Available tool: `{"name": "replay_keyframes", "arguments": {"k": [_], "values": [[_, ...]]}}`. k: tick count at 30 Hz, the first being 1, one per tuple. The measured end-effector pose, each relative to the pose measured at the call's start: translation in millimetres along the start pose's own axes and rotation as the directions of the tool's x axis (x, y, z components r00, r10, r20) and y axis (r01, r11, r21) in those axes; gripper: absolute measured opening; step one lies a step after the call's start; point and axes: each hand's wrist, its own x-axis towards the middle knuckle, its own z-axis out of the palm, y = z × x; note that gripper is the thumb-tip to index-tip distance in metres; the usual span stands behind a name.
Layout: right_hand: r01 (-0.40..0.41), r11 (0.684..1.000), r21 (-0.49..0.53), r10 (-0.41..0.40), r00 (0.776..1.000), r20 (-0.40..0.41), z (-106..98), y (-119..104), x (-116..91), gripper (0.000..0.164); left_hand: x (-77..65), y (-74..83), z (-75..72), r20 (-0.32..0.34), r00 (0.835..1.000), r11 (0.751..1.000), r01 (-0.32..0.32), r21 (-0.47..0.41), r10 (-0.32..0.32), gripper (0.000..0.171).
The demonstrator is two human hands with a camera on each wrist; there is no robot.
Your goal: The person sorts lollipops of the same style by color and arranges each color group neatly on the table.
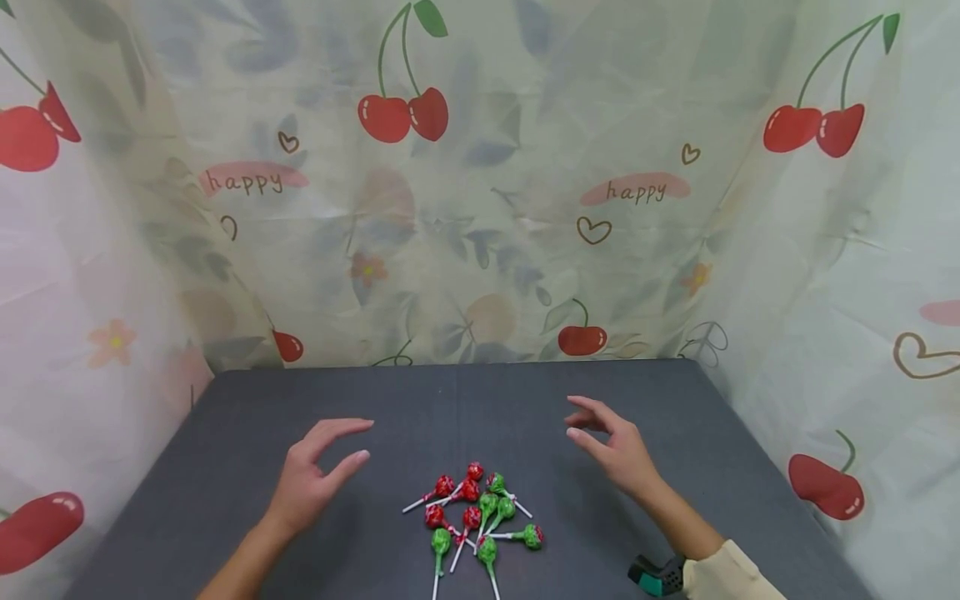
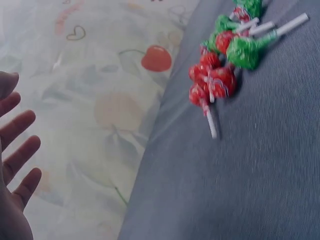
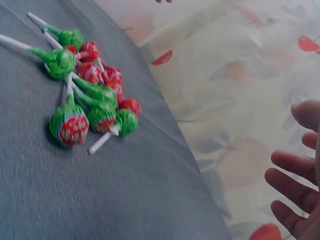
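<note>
Lollipops (image 1: 487, 504), six green and five red, lie overlapping at the near middle of the surface (image 1: 465, 400), probably clustered there so both hands can reach them. The left hand (image 1: 307, 479) and right hand (image 1: 618, 450), one to each side, hold nothing, each grip wide between thumb and fingers, perhaps to clear the heap; patterned cloth (image 1: 480, 192) hangs beyond the far edge.
</note>
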Motion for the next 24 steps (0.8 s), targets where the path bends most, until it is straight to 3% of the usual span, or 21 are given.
{"name": "replay_keyframes", "arguments": {"k": [8,16,24], "values": [[0.009,0.998,0.055,-0.009,1.0,0.0,20.7,-7.5,2.6,0.035,0.1,5.6,26.3,-0.005,1.0,1.0,0.005,0.007,-0.005,0.036],[0.041,0.995,0.086,-0.045,0.998,0.041,26.9,-46.1,1.4,0.03,-8.1,6.1,55.8,0.032,0.999,1.0,-0.008,-0.015,0.009,0.034],[-0.017,0.995,0.095,0.007,0.995,0.102,56.8,-12.9,-9.4,0.026,-24.9,1.6,76.3,0.07,0.997,1.0,-0.01,0.012,0.009,0.03]]}}
